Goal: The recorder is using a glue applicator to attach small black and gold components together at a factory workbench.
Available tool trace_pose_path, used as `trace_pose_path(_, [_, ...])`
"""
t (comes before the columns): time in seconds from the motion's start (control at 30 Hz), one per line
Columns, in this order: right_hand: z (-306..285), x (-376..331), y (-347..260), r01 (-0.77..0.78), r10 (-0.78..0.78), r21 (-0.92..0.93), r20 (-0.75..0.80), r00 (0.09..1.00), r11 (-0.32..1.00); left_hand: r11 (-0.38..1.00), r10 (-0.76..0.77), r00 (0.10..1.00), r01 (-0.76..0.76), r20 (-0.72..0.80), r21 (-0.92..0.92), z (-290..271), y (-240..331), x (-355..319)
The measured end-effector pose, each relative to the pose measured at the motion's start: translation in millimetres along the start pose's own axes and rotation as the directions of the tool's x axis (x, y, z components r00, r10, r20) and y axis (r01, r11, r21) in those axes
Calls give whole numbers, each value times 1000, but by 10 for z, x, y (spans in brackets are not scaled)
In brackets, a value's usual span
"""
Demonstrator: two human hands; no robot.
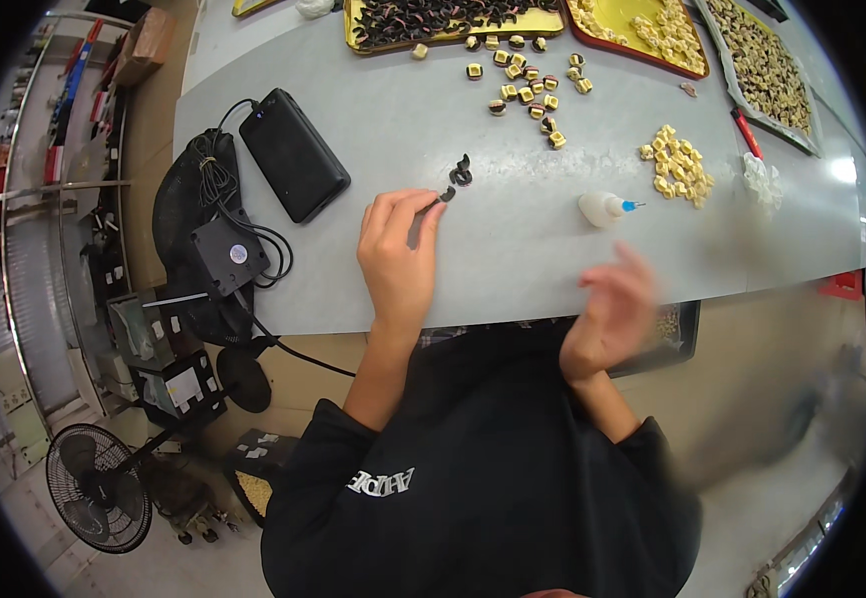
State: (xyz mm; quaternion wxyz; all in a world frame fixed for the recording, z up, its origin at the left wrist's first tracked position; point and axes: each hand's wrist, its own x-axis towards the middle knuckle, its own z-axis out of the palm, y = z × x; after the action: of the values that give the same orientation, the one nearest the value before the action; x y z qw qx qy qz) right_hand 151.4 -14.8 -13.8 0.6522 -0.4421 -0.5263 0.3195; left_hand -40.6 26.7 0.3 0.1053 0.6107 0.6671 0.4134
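Small black curved piece (448,194) sits left of centre over the grey desk (513,269), clamped between thumb and fingertips of my left grip (397,239). Just beyond it lie loose black pieces (462,172). My right grip (612,299), blurred by motion, hangs with its fingers apart above the desk's near edge, a white bottle (600,208) with a blue tip (632,205) just beyond. Farther right rests a cluster of cream pieces (679,167); on the far side, black-and-cream pieces (526,95) lie scattered before a yellow tray (542,21).
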Motion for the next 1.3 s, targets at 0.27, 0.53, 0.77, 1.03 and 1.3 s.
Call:
trace_pose_path(0.27, [0, 444, -2, 99, -143, -441, -67, 987, 892, 786, -164, 986, 153, 37, -600, -67, 76, -87])
trace_pose_path(0.53, [-90, 463, 154, -179, 183, -218, -6, 983, 959, 650, -236, 965, 245, 116, -719, -20, 247, -145])
trace_pose_path(0.77, [-138, 448, 9, -438, 420, 228, 122, 899, 870, 602, -113, 976, 217, 187, -768, 21, 190, -215])
trace_pose_path(1.03, [4, 419, 136, -492, 451, 571, 225, 864, 657, 802, 93, 974, 51, 208, -595, 20, 185, -224])
trace_pose_path(1.3, [3, 337, 129, -495, 460, 570, 218, 861, 656, 880, 200, 951, -69, 234, -470, 53, 239, -216])
